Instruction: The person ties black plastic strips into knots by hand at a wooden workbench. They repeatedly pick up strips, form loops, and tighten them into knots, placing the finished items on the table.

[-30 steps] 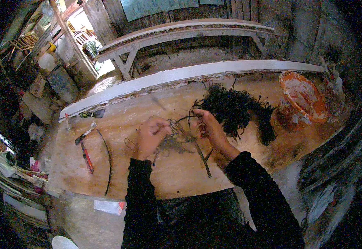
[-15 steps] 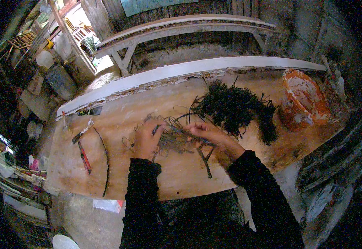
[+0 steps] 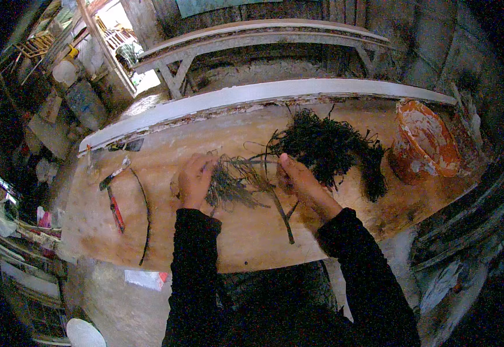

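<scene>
My left hand [image 3: 196, 180] is closed around one end of a loose bundle of thin, dark, wiry strands [image 3: 229, 188] that fans out over the wooden table. To its right, my right hand [image 3: 299, 180] is closed in a pinch, thumb uppermost, on a thin strand stretched between the two hands. Below that strand a dark forked stick [image 3: 283, 217] lies on the tabletop. Just beyond my right hand sits a thick heap of black, stringy material [image 3: 327, 144]. The exact kind of the strands cannot be made out.
Left on the table [image 3: 205, 248] lie a red-handled tool [image 3: 116, 211] and a long curved dark stick [image 3: 146, 214]. An orange, white-smeared bucket [image 3: 425, 139] stands at the right end. A white-edged board [image 3: 263, 91] borders the far side, with a bench [image 3: 263, 40] behind it.
My left hand has shifted slightly left, and my right hand slightly right, so the gap between them is wider. A strand now runs across that gap.
</scene>
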### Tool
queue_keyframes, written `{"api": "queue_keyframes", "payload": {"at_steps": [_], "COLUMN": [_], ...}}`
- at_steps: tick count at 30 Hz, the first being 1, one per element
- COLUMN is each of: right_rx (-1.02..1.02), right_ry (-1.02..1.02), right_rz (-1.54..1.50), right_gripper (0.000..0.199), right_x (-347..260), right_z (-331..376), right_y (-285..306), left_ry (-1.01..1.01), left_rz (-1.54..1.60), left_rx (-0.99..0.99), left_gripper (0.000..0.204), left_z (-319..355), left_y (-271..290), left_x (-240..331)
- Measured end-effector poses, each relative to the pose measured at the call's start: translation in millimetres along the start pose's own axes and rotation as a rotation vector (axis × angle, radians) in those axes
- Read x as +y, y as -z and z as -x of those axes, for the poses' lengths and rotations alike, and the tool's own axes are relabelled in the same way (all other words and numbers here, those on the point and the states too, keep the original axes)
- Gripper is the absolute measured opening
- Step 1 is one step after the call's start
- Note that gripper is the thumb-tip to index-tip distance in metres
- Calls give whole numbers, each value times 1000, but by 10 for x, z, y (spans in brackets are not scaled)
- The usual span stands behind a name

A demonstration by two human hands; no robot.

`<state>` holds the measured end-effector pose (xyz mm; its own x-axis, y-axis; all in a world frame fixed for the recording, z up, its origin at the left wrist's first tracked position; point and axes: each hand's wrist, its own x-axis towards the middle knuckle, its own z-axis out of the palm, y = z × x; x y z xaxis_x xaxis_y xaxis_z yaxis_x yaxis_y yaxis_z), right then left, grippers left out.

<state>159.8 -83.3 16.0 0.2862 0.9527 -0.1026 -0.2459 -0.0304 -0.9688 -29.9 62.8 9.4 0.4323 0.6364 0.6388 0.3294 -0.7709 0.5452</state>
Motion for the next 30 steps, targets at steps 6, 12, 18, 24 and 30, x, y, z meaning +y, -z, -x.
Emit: {"api": "queue_keyframes", "payload": {"at_steps": [6,12,18,24,30], "right_rx": [-176,-33,-28,-82,-101], "right_ry": [151,313,409,390,34], "right_rz": [-272,-668,-772,-541,-180], "right_gripper": [24,14,15,12,11], "right_x": [-63,-266,-320,-247,96], "right_z": [-92,-71,-74,-51,-18], "right_y": [250,534,646,377,34], "left_ry": [31,22,90,224,607], "left_rz": [23,0,16,63,748], "left_rx": [-25,-80,-57,-19,-311], "left_gripper": [11,11,11,9,13], "left_z": [8,11,77,122,191], "left_y": [8,-21,-135,-263,-335], "left_x": [-19,1,-116,-17,483]}}
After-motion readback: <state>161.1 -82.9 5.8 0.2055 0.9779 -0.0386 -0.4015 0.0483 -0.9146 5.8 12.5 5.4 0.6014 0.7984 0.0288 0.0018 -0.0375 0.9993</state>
